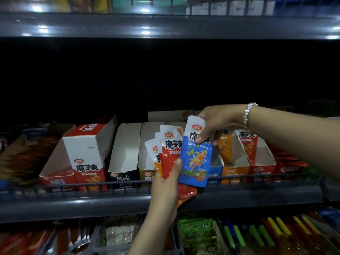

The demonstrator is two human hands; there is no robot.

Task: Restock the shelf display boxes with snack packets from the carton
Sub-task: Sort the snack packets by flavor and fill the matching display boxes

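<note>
My right hand [217, 124] is closed in a pinch, thumb on the front, on the top half of a glossy blue foil snack packet [196, 162] with a white header. It hangs upright in front of the shelf, just above the blue-fronted display box [215, 171]. My left hand [168, 181] is curled shut around a fanned bunch of red and orange foil packets [170, 153]; one crumpled red end pokes out below the palm. All packets are flat, shiny, soft pouches with white tops.

Progress, my guess: early to mid. Sorting by colour, blue one goes next, the bunch in my left hand not yet placed.

Boxes are thin white card trays with torn-open tops and printed fronts, lined up behind the dark wire shelf rail [128, 182]. The black-fronted box [125, 162] looks empty. The yellow-fronted box [146, 163] is mostly hidden behind the packets, fill unclear. The orange-fronted box [233, 162] has a few orange packets at its far end. The red-fronted box on the right [261, 161] shows a low fill. On the left, a tall closed red-and-white card box [88, 155] stands in a wider red tray [55, 172].

Carton not in view. The grey metal shelf edge [92, 203] is smooth and reflective. The lower shelf holds other goods, blurred.
</note>
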